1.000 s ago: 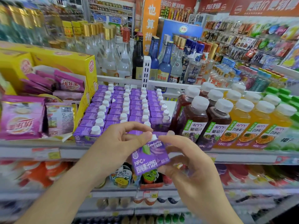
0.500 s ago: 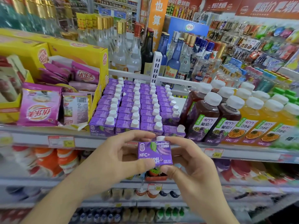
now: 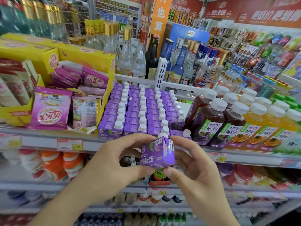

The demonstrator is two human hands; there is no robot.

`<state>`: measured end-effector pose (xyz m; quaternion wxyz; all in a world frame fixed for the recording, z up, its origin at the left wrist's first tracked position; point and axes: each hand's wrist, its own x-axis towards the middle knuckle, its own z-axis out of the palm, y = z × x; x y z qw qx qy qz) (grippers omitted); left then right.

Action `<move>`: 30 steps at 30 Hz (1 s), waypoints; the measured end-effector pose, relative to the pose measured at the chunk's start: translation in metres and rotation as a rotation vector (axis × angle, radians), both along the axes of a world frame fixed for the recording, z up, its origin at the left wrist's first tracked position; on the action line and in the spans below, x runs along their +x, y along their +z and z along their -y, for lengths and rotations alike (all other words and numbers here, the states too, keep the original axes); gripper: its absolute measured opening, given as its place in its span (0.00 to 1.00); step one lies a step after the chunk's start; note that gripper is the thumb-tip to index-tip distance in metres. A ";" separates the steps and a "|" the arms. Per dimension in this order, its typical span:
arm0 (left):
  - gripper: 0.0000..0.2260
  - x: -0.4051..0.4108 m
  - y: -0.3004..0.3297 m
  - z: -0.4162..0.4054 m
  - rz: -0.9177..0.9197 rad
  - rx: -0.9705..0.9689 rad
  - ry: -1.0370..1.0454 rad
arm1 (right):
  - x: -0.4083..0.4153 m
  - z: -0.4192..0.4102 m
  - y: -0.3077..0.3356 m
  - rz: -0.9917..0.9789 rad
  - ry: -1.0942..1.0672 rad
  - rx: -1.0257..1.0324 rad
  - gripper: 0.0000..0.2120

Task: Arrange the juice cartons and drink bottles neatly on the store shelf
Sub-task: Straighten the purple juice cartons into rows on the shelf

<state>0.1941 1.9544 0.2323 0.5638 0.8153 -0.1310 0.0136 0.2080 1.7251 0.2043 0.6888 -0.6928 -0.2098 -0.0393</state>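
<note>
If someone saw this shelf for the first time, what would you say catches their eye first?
Most likely the small purple carton held up in front of the shelf edge, pinched between the left hand and right hand. Behind it, rows of matching purple cartons fill the shelf, with dark and orange juice bottles to their right.

Two hands (image 3: pixel 112 163), one held purple carton (image 3: pixel 157 152), four carton rows (image 3: pixel 140 110).

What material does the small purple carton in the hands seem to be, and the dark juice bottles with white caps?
Purple carton: apparently coated paperboard, with sharp folded edges and a slightly glossy print. Dark juice bottles: probably clear plastic, since the liquid shows through and the walls shine; their white caps look like matte plastic.
</note>
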 end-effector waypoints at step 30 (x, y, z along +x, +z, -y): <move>0.17 0.005 -0.027 -0.006 -0.360 -0.620 -0.023 | 0.000 -0.009 -0.003 0.081 -0.102 -0.277 0.24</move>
